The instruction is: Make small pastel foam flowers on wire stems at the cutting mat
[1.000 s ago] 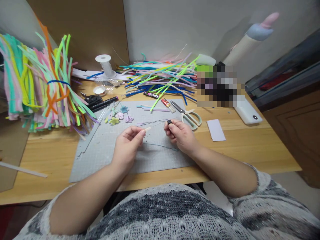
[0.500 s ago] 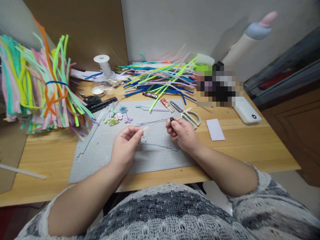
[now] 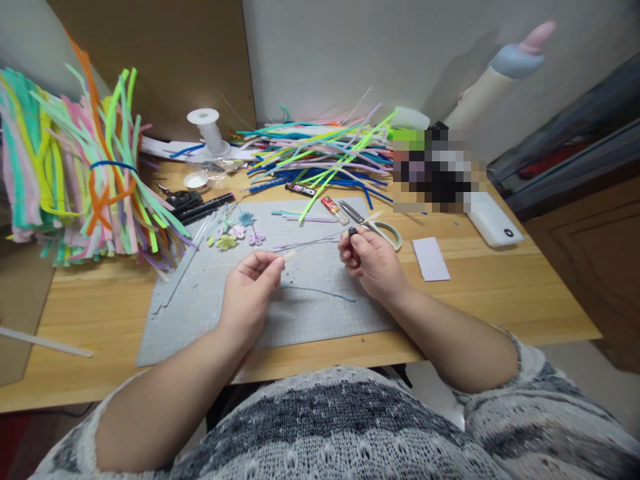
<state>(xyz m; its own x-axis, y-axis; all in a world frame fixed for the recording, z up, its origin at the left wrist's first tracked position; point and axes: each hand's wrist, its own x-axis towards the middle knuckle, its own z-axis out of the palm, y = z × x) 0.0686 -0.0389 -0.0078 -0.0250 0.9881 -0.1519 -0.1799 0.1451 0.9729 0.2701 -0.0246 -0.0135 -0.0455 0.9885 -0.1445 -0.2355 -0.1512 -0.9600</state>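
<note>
Over the grey cutting mat (image 3: 200, 327), my left hand (image 3: 253, 287) pinches a small pale strip (image 3: 289, 255) between thumb and fingers. My right hand (image 3: 373, 260) is closed around a small black object (image 3: 353, 232), its lower part hidden in the fingers. Thin dark wires (image 3: 310, 244) lie on the mat between the hands, and a blue-grey wire (image 3: 320, 291) lies nearer the front. Green-handled scissors (image 3: 383, 230) rest just behind my right hand. Small fuzzy flowers (image 3: 227, 241) sit on the mat, behind and left of my left hand.
Bundled pipe cleaners (image 3: 113, 173) stand at the left; a loose pile (image 3: 325, 157) lies at the back. A wire spool (image 3: 213, 137), black pens (image 3: 205, 208), a white card (image 3: 431, 259) and a white phone-like object (image 3: 495, 223) are also on the table (image 3: 500, 287).
My right hand has moved slightly to the right with the black object, away from my left hand. My left hand has shifted very little and still holds the pale strip.
</note>
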